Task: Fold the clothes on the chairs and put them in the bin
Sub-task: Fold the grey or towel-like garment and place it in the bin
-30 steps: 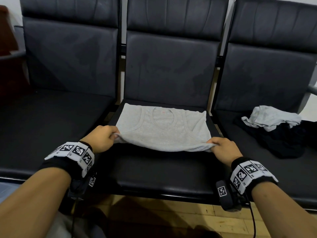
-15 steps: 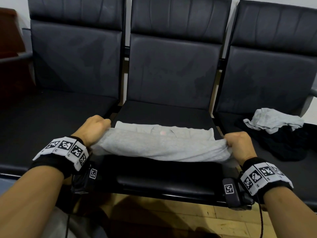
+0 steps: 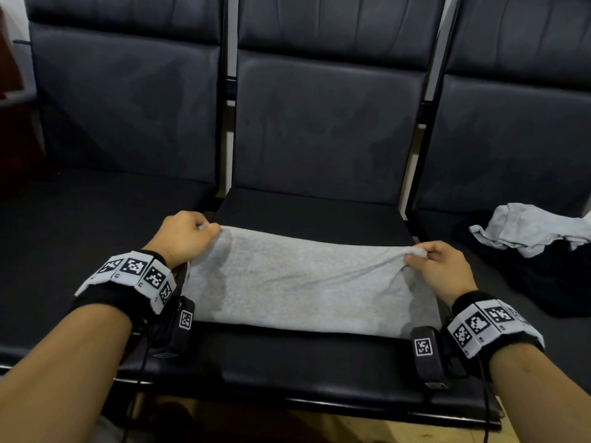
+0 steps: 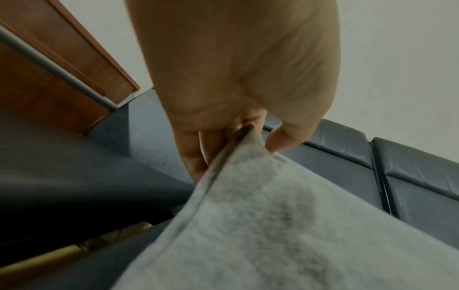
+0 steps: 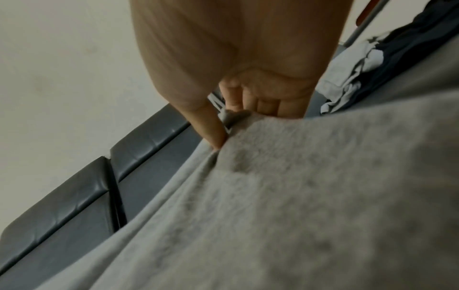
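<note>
While both hands, left (image 3: 182, 236) and right (image 3: 443, 270), pinch its far corners, the soft grey top (image 3: 303, 282) lies folded, rectangular, on smooth black seat (image 3: 303, 362).

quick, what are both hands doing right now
left hand: pinching the far left corner of the grey top.
right hand: pinching its far right corner.

A row of three black padded chairs (image 3: 323, 129) is set against a pale wall (image 4: 397, 58), their backs stitched in panels. A light wooden floor (image 3: 351, 426) is seen beneath the near seat edge. Reddish-brown wooden furniture (image 4: 49, 64) is placed at the far left, beside a grey metal armrest (image 4: 57, 64).
</note>
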A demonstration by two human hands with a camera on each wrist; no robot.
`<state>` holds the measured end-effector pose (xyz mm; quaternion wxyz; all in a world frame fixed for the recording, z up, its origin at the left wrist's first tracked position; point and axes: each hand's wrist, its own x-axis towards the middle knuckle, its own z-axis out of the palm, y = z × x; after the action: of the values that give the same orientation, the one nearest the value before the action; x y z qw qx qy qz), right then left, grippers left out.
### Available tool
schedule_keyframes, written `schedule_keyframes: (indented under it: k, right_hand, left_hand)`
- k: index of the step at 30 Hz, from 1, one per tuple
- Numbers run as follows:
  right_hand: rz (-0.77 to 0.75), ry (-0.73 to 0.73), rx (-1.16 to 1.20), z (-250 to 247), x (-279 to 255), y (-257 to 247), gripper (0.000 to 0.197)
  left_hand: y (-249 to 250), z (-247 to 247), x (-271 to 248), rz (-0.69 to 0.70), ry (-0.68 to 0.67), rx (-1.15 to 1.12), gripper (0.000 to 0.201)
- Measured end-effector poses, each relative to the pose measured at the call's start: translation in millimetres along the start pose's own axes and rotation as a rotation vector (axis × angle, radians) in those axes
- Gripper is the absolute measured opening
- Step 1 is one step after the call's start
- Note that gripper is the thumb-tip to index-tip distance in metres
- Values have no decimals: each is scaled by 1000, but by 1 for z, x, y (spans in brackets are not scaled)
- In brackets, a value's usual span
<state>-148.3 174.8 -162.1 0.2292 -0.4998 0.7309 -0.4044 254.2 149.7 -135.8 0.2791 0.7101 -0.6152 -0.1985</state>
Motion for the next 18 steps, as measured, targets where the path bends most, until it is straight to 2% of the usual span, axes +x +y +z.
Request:
schedule_keyframes:
  k: [4, 8, 18]
  right_hand:
    - [60, -16, 1, 16, 24, 5, 14]
    - [104, 2, -118, 29, 36, 6, 31]
    - [180, 18, -225, 37, 43, 8, 18]
  left_hand:
    - [-12, 13, 22, -55, -67, 16, 32]
    - [-20, 21, 37, -61, -103, 51, 21]
    - [-29, 32, 53, -51, -147, 96, 19]
